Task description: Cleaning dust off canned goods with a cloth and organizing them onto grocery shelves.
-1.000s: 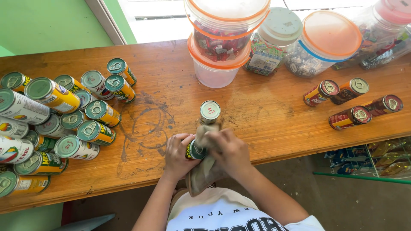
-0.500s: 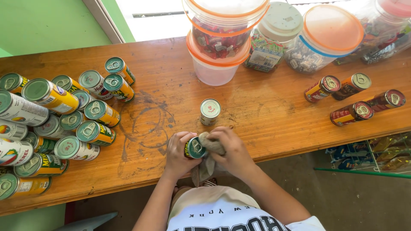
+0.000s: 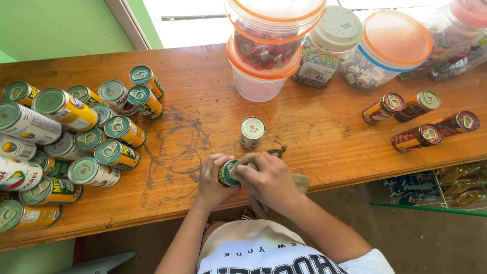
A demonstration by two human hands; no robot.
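A small green-topped can [image 3: 228, 172] lies on its side near the front edge of the wooden counter [image 3: 324, 132], its long axis running left to right. The left hand [image 3: 213, 177] has its fingers clamped round the can's body. The right hand [image 3: 271, 180] presses a grey cloth [image 3: 248, 162] against the can's right side, fingers curled on it. Just beyond the can stands an upright can [image 3: 252, 131].
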